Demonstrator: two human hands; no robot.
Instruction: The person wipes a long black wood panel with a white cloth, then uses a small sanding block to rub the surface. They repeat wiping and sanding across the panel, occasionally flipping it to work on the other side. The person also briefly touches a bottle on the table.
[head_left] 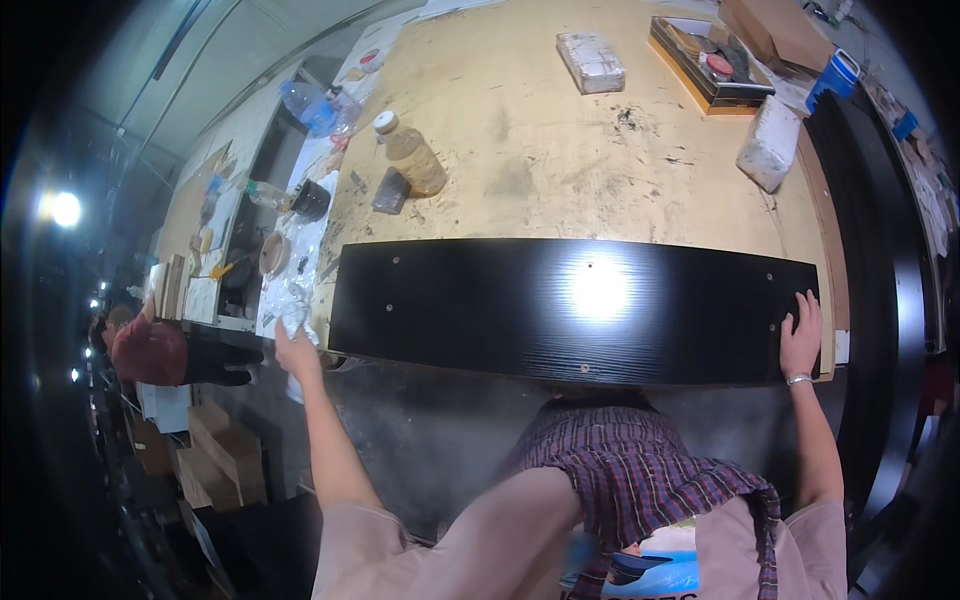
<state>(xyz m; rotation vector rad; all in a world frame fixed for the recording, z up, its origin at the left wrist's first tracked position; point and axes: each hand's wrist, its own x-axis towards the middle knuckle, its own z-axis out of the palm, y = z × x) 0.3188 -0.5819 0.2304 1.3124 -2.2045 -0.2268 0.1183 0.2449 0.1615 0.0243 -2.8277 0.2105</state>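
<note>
A: How are the fingers set?
B: The left hand [296,352] has its fingers closed round a crumpled pale rag [294,312], just off the left end of the black wood-grain panel [480,310]. The right hand [801,342] rests on the panel's right end, fingers spread and unclenched; whether any part curls under the edge, I cannot tell.

A: So the panel lies between them?
B: Yes, flat along the near side of the stained worktable [500,210]. Small round fittings [772,328] dot its face, one just left of the right thumb.

A: How would it handle?
B: Stiff, I'd judge, and fairly heavy for its length. The glossy face could slip under a palm and scratch easily, so I'd take it by both short ends, fingertips beneath. The rag looks soft and light; a bunched grip suits it.

A: And past the fingers?
B: Ahead and right of the left ones, a grey block [391,191] beside a white-capped bottle [413,160] of yellowish liquid. Beyond the right ones, a white-wrapped block [770,145], then an open shallow box [738,103] holding a red round lid [718,67].
</note>
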